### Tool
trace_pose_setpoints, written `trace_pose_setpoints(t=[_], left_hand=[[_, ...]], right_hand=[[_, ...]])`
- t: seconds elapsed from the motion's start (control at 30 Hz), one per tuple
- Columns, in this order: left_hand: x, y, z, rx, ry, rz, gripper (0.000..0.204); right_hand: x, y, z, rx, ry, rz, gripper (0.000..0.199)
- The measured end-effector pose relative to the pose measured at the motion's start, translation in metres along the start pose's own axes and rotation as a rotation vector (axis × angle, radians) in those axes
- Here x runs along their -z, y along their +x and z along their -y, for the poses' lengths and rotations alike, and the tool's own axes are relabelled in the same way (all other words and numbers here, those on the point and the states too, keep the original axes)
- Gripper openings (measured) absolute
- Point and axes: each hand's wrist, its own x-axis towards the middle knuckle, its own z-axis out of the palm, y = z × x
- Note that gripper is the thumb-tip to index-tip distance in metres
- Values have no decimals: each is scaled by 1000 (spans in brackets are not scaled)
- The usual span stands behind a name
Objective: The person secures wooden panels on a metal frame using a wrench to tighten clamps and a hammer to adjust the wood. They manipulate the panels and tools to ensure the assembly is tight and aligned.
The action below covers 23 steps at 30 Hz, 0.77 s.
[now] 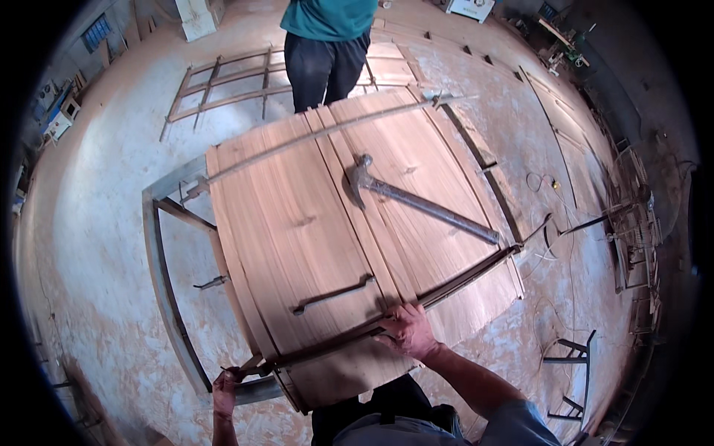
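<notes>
A wide wooden panel (286,223) of light boards lies flat in front of me, with a long dark bar clamp (461,281) across its near part. My right hand (409,332) rests over the clamp's bar at the panel's middle, its fingers bent round it. At the clamp's left end, my left hand (223,392) is closed on the clamp's screw end, partly hidden. A claw hammer (431,204) lies on the panel, its head on the middle strip. Nearer to me lies a dark metal wrench (332,294). A second bar clamp (335,128) crosses the far part.
A grey metal frame (160,260) sticks out left of the panel. Beyond the far edge stands a person in a teal top (331,18). Behind them, a wooden lattice frame (223,78) lies on the floor. Dark metal legs (584,372) and loose cables lie at right.
</notes>
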Motion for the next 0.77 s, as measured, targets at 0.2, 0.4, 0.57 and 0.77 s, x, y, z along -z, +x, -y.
trace_pose_setpoints(t=[0.2, 0.4, 0.57, 0.77], left_hand=[[-12, 3, 27, -240, -12, -186, 39], [-41, 9, 26, -448, 331, -497, 36], [-41, 19, 33, -307, 76, -558, 34], [-17, 41, 63, -197, 100, -511, 32]], right_hand=[[-8, -1, 1, -17, -1, 16, 29], [-3, -8, -3, -12, -69, 62, 28], [-9, -4, -5, 54, -72, -5, 26], [-18, -8, -10, 50, -123, 21, 26]])
